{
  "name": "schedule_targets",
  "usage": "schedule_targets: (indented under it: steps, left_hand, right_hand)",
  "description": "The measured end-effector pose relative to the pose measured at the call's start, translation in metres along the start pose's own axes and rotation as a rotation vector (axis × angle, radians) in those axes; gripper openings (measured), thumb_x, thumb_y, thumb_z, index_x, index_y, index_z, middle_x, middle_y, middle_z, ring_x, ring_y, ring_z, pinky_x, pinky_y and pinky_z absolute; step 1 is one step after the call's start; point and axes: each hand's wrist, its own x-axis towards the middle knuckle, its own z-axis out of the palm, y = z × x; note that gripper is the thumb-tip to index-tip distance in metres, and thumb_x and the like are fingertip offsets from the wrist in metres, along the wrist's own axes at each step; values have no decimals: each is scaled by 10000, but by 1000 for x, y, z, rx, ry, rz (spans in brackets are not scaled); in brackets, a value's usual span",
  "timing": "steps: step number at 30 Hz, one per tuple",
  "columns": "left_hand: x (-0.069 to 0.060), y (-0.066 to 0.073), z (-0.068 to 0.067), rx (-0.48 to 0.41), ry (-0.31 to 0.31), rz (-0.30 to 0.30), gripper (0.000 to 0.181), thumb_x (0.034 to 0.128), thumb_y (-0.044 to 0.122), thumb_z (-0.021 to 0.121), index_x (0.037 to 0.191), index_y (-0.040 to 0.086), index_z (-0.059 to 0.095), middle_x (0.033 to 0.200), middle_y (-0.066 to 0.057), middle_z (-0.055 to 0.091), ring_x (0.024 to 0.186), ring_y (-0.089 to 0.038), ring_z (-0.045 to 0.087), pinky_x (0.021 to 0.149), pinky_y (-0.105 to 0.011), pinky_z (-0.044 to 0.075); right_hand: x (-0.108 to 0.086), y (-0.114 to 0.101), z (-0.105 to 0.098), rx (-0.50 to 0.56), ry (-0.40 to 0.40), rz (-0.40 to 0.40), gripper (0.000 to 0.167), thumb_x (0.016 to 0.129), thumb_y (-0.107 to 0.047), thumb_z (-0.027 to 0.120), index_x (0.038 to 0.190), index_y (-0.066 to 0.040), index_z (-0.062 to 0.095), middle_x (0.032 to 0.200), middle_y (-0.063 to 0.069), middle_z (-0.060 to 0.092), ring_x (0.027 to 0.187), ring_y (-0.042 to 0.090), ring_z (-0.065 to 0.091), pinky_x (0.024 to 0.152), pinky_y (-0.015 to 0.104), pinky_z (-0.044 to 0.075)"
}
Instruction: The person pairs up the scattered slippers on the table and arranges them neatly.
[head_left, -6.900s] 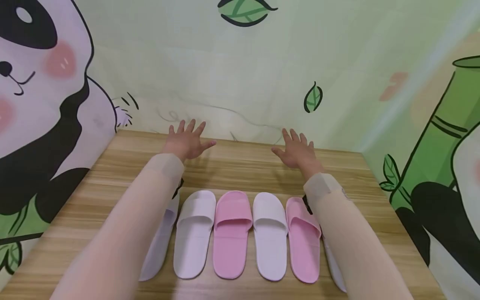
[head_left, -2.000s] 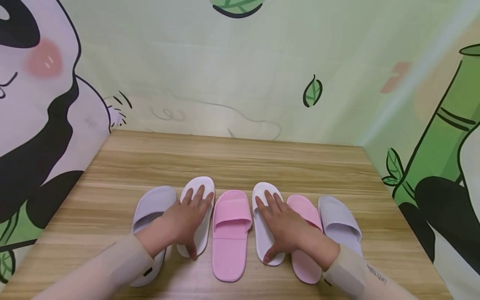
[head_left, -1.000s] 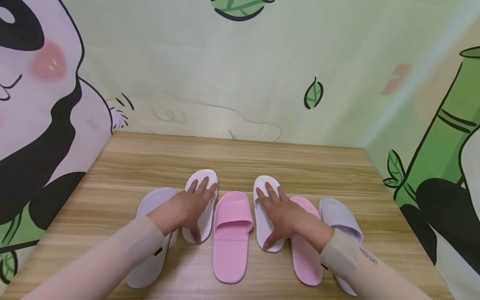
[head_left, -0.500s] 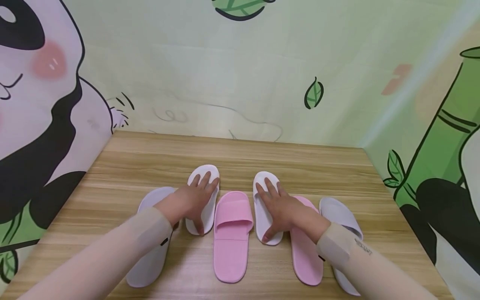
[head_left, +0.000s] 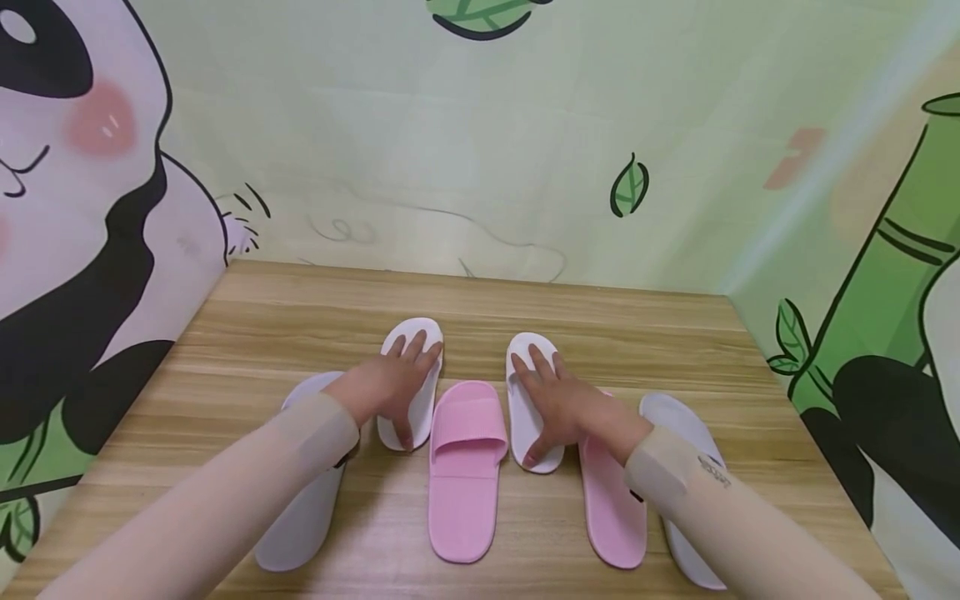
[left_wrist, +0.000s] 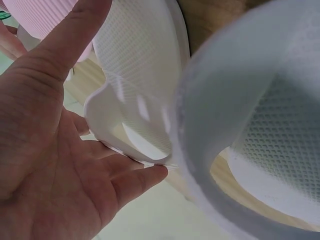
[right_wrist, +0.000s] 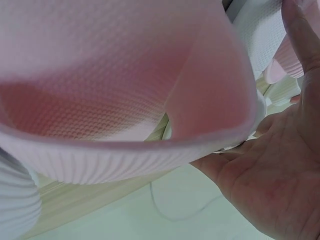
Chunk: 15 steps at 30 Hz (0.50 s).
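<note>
My left hand [head_left: 393, 385] lies spread over a white slipper [head_left: 422, 417], fingers across its strap and thumb at its inner sole. The right hand [head_left: 564, 406] rests the same way on another white slipper [head_left: 525, 421]. Between them, a little nearer, lies a pink slipper [head_left: 462, 508]. A second pink slipper [head_left: 617, 517] is partly under the right wrist. In the left wrist view, the left hand [left_wrist: 60, 150] has its fingertips against the strap of the white slipper [left_wrist: 142, 65]. The right wrist view shows the right hand [right_wrist: 280, 165] beyond a large pink strap [right_wrist: 100, 162].
A pale grey slipper [head_left: 300, 525] lies at the left, partly under the left sleeve; another [head_left: 693, 550] is at the right under the right sleeve. The wooden surface [head_left: 480, 312] runs back to a printed wall [head_left: 480, 142] with panda and bamboo drawings.
Both white slippers have slid away from the person, under the hands, and now lie further back than the pink and grey ones. Earlier, both hands were spread near the wall.
</note>
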Motion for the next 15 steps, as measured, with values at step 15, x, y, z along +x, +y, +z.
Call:
schedule_targets:
  steps: [15]
  left_hand:
    - [17, -6, -7, -19, -11, -18, 1482, 617, 437, 1001, 1667, 68, 22, 1724, -271, -39, 1572, -543, 67, 1196, -650, 350]
  right_hand:
    - [12, 5, -7, 88, -11, 19, 1487, 646, -471, 975, 1677, -163, -51, 1737, 200, -123, 1573, 545, -31, 1241, 673, 232]
